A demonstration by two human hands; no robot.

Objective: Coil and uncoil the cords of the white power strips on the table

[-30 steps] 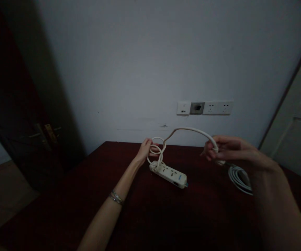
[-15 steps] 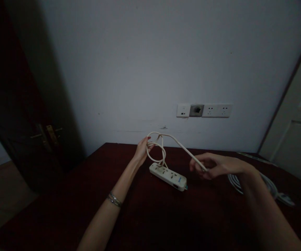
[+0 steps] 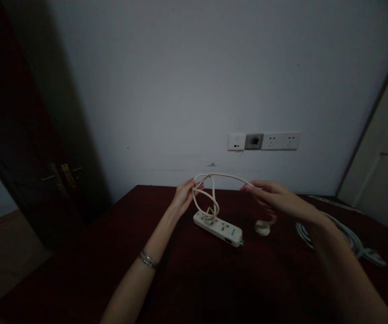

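A white power strip (image 3: 219, 228) lies on the dark red table, its sockets facing up. Its white cord (image 3: 214, 194) is looped loosely above the strip's left end. My left hand (image 3: 184, 194) is closed on the left side of these loops. From the top of the loops the cord runs right to my right hand (image 3: 264, 194), which pinches it between thumb and fingers. Below my right hand hangs the cord's plug (image 3: 263, 227), partly hidden by the fingers.
A second coiled cable (image 3: 340, 231) lies at the right, partly behind my right forearm. On the wall are socket plates (image 3: 281, 141) and a grey outlet plate (image 3: 254, 141). A dark door with a handle (image 3: 67, 173) stands at the left; a pale door (image 3: 382, 166) is at the right.
My right hand has moved up along the cord, away from its end, and the plug now shows below it. The left hand keeps its hold; the loops have shifted slightly right.
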